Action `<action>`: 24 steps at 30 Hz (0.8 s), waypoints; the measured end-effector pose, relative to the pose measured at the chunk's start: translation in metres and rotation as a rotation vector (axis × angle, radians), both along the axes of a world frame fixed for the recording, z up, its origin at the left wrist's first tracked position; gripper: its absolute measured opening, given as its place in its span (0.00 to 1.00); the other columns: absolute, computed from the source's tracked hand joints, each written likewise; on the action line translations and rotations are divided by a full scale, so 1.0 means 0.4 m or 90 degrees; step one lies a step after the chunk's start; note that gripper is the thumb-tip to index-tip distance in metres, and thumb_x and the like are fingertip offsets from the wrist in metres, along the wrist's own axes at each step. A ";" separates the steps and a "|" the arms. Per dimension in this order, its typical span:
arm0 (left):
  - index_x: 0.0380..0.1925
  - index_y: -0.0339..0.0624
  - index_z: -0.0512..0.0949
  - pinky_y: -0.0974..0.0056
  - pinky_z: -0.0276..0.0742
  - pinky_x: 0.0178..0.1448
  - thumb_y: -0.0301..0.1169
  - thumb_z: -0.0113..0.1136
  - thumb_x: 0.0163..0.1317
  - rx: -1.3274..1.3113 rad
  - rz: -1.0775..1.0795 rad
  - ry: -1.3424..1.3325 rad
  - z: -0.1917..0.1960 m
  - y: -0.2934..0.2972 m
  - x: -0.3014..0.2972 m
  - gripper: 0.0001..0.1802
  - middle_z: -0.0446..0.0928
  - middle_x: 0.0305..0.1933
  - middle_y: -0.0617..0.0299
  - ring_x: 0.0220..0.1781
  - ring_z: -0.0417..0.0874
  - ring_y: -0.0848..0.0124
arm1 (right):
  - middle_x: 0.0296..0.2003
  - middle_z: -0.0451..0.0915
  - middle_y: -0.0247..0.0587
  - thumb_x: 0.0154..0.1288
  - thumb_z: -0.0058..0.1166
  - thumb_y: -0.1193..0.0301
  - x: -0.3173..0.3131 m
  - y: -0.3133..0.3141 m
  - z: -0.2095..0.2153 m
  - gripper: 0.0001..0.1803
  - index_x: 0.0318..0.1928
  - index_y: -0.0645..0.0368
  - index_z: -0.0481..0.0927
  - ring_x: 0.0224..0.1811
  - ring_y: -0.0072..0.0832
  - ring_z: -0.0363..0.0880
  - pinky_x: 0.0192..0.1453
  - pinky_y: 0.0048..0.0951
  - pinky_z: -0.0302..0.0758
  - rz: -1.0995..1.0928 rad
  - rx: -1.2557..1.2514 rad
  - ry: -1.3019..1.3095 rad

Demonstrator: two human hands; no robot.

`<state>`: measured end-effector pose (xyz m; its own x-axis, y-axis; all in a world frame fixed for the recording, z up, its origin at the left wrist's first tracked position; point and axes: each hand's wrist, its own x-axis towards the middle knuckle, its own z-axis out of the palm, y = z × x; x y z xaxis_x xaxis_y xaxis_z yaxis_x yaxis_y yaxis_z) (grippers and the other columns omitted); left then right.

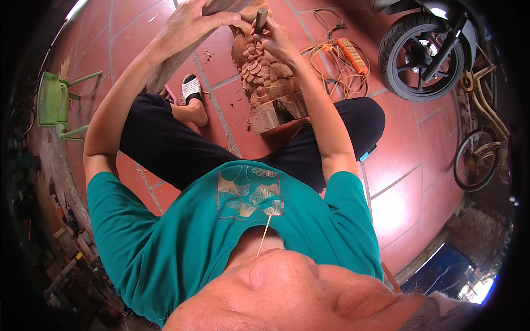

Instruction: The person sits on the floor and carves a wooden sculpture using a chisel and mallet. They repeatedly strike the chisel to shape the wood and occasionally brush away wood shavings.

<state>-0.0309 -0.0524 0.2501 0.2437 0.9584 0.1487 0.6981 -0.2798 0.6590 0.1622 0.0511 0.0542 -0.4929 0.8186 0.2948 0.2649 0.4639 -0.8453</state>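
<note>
A reddish-brown wood carving point(271, 77) covered in rounded scales and lumps stands on the floor between my legs. My right hand point(276, 41) is closed around a chisel point(260, 22), its dark round handle upward and its thin shaft pointing down at the carving's upper part. At the top edge, my left hand point(193, 23) grips a flat brownish piece of wood point(229, 6), thumb stretched along it toward the chisel. Its other fingers are mostly hidden. Beneath that hand, a long weathered timber point(171, 69) slants down to my left knee.
Wood chips point(207, 55) lie on the red tiled floor point(221, 96). An orange power strip point(353, 55) with tangled cable lies right of the carving, near a motorbike wheel point(422, 58). A green chair point(55, 102) stands left. A bicycle wheel point(476, 159) is far right.
</note>
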 end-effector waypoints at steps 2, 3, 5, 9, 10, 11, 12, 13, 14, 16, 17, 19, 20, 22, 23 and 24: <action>0.74 0.39 0.54 0.55 0.57 0.76 0.41 0.65 0.64 -0.009 0.006 0.001 -0.001 0.001 -0.001 0.44 0.61 0.73 0.42 0.74 0.62 0.55 | 0.40 0.84 0.37 0.64 0.57 0.81 -0.001 0.012 -0.017 0.13 0.48 0.57 0.76 0.43 0.28 0.84 0.46 0.32 0.80 0.003 0.031 -0.001; 0.74 0.39 0.54 0.55 0.57 0.76 0.41 0.65 0.64 -0.010 0.008 -0.002 -0.007 0.001 -0.006 0.44 0.61 0.73 0.42 0.74 0.63 0.55 | 0.40 0.84 0.37 0.64 0.57 0.81 -0.002 0.010 -0.015 0.13 0.49 0.57 0.76 0.43 0.28 0.84 0.47 0.32 0.80 0.003 0.033 -0.013; 0.74 0.39 0.54 0.55 0.57 0.76 0.41 0.65 0.64 -0.001 0.006 0.004 -0.010 0.000 -0.009 0.44 0.61 0.73 0.42 0.74 0.63 0.55 | 0.40 0.84 0.37 0.64 0.58 0.81 -0.003 0.007 -0.008 0.14 0.49 0.57 0.76 0.43 0.28 0.84 0.48 0.33 0.80 0.003 0.036 -0.037; 0.74 0.40 0.54 0.55 0.57 0.76 0.41 0.64 0.65 0.021 -0.008 0.013 -0.003 0.000 -0.007 0.43 0.60 0.74 0.42 0.75 0.61 0.55 | 0.39 0.84 0.37 0.63 0.60 0.80 0.001 -0.002 0.008 0.14 0.49 0.57 0.76 0.44 0.28 0.84 0.48 0.32 0.80 -0.006 0.027 -0.050; 0.74 0.41 0.54 0.55 0.57 0.76 0.40 0.63 0.65 0.022 -0.013 0.011 -0.002 0.001 -0.004 0.43 0.60 0.74 0.42 0.75 0.61 0.55 | 0.39 0.84 0.37 0.63 0.60 0.79 0.003 0.005 0.002 0.14 0.49 0.57 0.76 0.44 0.28 0.84 0.48 0.32 0.80 0.001 0.012 -0.037; 0.75 0.41 0.53 0.55 0.56 0.76 0.39 0.63 0.65 -0.004 -0.017 0.000 0.000 0.002 0.000 0.43 0.60 0.74 0.42 0.75 0.61 0.55 | 0.39 0.84 0.37 0.63 0.60 0.79 0.006 0.010 -0.003 0.14 0.49 0.57 0.76 0.44 0.28 0.84 0.48 0.32 0.80 0.007 -0.002 -0.024; 0.75 0.41 0.53 0.55 0.56 0.77 0.39 0.63 0.65 -0.031 -0.020 -0.010 0.000 0.001 0.006 0.43 0.59 0.75 0.43 0.75 0.61 0.55 | 0.39 0.83 0.37 0.63 0.60 0.79 0.007 0.012 -0.004 0.14 0.49 0.57 0.76 0.44 0.28 0.84 0.48 0.31 0.80 0.016 -0.004 -0.017; 0.75 0.41 0.53 0.55 0.56 0.77 0.38 0.62 0.65 -0.058 -0.023 -0.020 0.001 0.000 0.008 0.43 0.59 0.75 0.43 0.76 0.60 0.56 | 0.39 0.83 0.37 0.64 0.60 0.79 0.008 0.013 -0.005 0.14 0.49 0.57 0.76 0.44 0.28 0.84 0.48 0.31 0.80 0.025 -0.006 -0.009; 0.74 0.48 0.55 0.55 0.61 0.73 0.39 0.63 0.63 -0.018 -0.035 0.025 -0.035 0.012 -0.004 0.42 0.65 0.71 0.46 0.71 0.67 0.57 | 0.39 0.83 0.37 0.64 0.60 0.79 0.009 0.014 -0.006 0.14 0.49 0.56 0.76 0.44 0.28 0.84 0.47 0.31 0.79 0.034 -0.008 -0.002; 0.73 0.61 0.61 0.55 0.73 0.65 0.42 0.65 0.61 0.061 -0.057 0.116 -0.121 0.038 -0.037 0.40 0.77 0.63 0.51 0.60 0.79 0.59 | 0.39 0.83 0.37 0.64 0.59 0.78 0.004 0.012 -0.009 0.14 0.50 0.56 0.75 0.44 0.28 0.83 0.48 0.30 0.79 0.040 0.045 -0.035; 0.73 0.62 0.61 0.55 0.72 0.67 0.42 0.64 0.61 0.011 -0.049 0.103 -0.130 0.041 -0.049 0.40 0.74 0.65 0.52 0.62 0.78 0.59 | 0.39 0.83 0.37 0.65 0.59 0.78 0.002 0.012 -0.010 0.14 0.50 0.56 0.75 0.44 0.28 0.83 0.48 0.30 0.79 0.041 0.072 -0.051; 0.73 0.62 0.61 0.54 0.69 0.69 0.41 0.64 0.61 -0.089 -0.036 0.077 -0.114 0.041 -0.046 0.40 0.70 0.70 0.54 0.66 0.76 0.57 | 0.39 0.83 0.36 0.65 0.59 0.77 0.001 0.012 -0.008 0.14 0.50 0.56 0.75 0.44 0.28 0.83 0.47 0.30 0.79 0.040 0.070 -0.053; 0.74 0.55 0.58 0.55 0.65 0.72 0.40 0.63 0.62 -0.068 -0.040 0.085 -0.095 0.039 -0.044 0.40 0.66 0.72 0.50 0.69 0.70 0.57 | 0.39 0.83 0.36 0.65 0.59 0.76 0.001 0.012 -0.007 0.14 0.50 0.56 0.74 0.44 0.28 0.82 0.47 0.31 0.78 0.040 0.069 -0.053; 0.75 0.43 0.53 0.56 0.55 0.77 0.37 0.61 0.65 -0.027 -0.053 0.101 -0.030 0.018 -0.023 0.43 0.58 0.75 0.43 0.76 0.60 0.55 | 0.39 0.83 0.36 0.65 0.60 0.75 0.001 0.007 0.000 0.14 0.50 0.56 0.75 0.43 0.29 0.82 0.46 0.32 0.78 0.036 0.042 -0.072; 0.75 0.43 0.53 0.56 0.55 0.77 0.36 0.61 0.64 -0.039 -0.032 0.042 -0.021 0.010 -0.016 0.43 0.58 0.75 0.43 0.76 0.60 0.55 | 0.39 0.83 0.36 0.65 0.60 0.75 -0.003 0.003 0.004 0.14 0.50 0.55 0.75 0.43 0.30 0.82 0.46 0.33 0.78 0.036 0.027 -0.080; 0.75 0.43 0.53 0.56 0.55 0.77 0.36 0.62 0.64 -0.050 -0.011 -0.020 -0.014 0.003 -0.010 0.42 0.58 0.75 0.43 0.76 0.60 0.55 | 0.39 0.83 0.36 0.65 0.60 0.74 -0.004 0.001 0.006 0.14 0.50 0.55 0.75 0.43 0.30 0.83 0.46 0.33 0.78 0.032 0.036 -0.081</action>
<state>-0.0347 -0.0511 0.2445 0.2571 0.9629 0.0815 0.6726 -0.2388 0.7004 0.1605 0.0516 0.0564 -0.5694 0.7755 0.2726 0.3431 0.5256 -0.7785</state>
